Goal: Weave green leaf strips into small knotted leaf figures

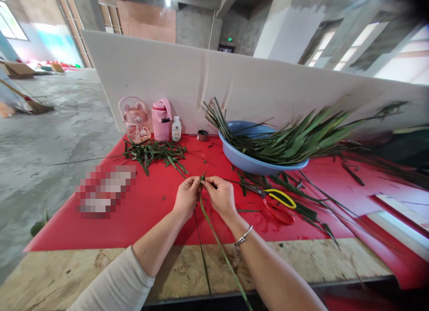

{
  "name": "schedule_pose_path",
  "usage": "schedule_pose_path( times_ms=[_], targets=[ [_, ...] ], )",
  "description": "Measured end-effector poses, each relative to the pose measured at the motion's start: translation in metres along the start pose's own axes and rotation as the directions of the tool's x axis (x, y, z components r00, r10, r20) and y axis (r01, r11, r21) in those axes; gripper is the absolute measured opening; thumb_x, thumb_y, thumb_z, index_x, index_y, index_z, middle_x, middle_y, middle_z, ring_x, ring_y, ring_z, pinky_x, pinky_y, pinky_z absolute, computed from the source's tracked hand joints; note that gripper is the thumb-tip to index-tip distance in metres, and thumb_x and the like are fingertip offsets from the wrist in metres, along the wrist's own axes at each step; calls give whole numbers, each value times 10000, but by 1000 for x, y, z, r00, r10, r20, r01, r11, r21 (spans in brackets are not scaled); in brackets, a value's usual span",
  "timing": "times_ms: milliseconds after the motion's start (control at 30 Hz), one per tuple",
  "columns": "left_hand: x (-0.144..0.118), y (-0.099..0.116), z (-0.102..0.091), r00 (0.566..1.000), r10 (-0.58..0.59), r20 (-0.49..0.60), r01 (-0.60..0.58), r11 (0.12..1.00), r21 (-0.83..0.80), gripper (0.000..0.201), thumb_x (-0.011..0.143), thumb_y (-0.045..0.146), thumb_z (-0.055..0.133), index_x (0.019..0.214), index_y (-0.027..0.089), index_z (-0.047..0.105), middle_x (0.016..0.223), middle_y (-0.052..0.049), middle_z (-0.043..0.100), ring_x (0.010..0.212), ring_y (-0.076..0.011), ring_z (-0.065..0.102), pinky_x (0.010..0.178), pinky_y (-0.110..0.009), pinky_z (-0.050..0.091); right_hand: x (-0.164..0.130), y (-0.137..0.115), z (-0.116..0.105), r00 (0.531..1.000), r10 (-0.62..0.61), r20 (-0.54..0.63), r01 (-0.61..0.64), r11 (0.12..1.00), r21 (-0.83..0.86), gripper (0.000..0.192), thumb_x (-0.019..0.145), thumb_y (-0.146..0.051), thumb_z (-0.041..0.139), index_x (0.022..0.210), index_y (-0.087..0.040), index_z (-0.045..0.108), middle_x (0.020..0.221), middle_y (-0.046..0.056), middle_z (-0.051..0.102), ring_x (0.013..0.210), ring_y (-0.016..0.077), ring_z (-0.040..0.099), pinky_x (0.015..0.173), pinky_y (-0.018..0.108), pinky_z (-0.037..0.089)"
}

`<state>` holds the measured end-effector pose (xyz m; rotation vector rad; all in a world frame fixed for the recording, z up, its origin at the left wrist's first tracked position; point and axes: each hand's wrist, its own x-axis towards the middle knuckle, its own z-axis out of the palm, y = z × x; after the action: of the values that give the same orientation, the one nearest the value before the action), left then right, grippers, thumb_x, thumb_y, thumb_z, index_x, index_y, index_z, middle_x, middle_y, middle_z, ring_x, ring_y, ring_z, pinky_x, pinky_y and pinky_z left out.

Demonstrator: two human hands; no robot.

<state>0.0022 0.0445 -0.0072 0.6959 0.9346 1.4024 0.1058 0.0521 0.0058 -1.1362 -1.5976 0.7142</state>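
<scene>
Grip: both hands pinch the top of one green leaf strip (214, 233), fingers closed on it from either side.
Left hand: left hand (186, 197) holds the strip's upper end between thumb and fingertips, forearm in a light sleeve.
Right hand: right hand (221, 195) meets the left at the same spot, fingertips almost touching; a silver bracelet (243, 236) sits on the wrist.
Leaf strip: it hangs from the fingers down over the red table cover (150, 212) and past the table's near edge, toward the person.
Scissors: scissors (278, 206) with a yellow and a red handle lie just beside the right hand, on loose leaves.
Basin: a blue basin (254, 163) behind the right hand holds a bundle of long green leaves (301, 139).
Cuttings: a pile of leaf cuttings (154, 153) lies behind the left hand.
Back row: a clear pink bottle (136, 119), a pink flask (161, 119) and a small white bottle (176, 128) stand against the white board (234, 83).
</scene>
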Motion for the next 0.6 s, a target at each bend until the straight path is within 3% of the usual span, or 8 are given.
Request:
schedule_pose_path(
  times_ms=[100,200,333,433,600],
  targets=[
    [1,5,0,997,-67,-47,62,994,-86,435,567,518,712,659,173,465,425,96,374,325,-33,287,341,-171,198,-1,1,1,988,-120,92,135,974,-182,247,860,-281,466,967,-208,676,901,55,706,808,197,653,710,282,487],
    [3,10,-2,987,-138,-85,122,978,-170,469,545,500,735,615,179,401,411,104,349,319,-24,253,334,-160,173,-1,2,3,971,-116,212,175,942,-288,353,888,-236,392,1190,-239,575,1091,56,664,970,209,634,816,302,488],
    [5,11,-5,977,-200,-71,181,960,-213,464,570,462,734,593,178,368,404,109,330,311,-10,210,333,-152,150,0,6,3,947,-80,311,176,939,-295,411,887,-219,386,1283,-265,484,1124,34,648,990,192,630,847,296,493],
    [5,9,-6,978,-203,-49,192,966,-174,437,595,453,714,591,178,374,399,111,316,307,-11,199,331,-155,140,1,10,-1,951,-75,299,154,956,-250,384,886,-238,398,1249,-238,525,1124,43,647,1000,196,626,852,303,496],
    [-1,9,-1,998,-63,-24,63,998,-27,246,668,365,631,685,164,491,448,88,390,331,-26,273,350,-159,168,2,16,-5,983,-47,176,73,986,-147,324,880,-317,441,1147,-243,609,1063,25,676,964,197,641,824,309,510]
  ],
)
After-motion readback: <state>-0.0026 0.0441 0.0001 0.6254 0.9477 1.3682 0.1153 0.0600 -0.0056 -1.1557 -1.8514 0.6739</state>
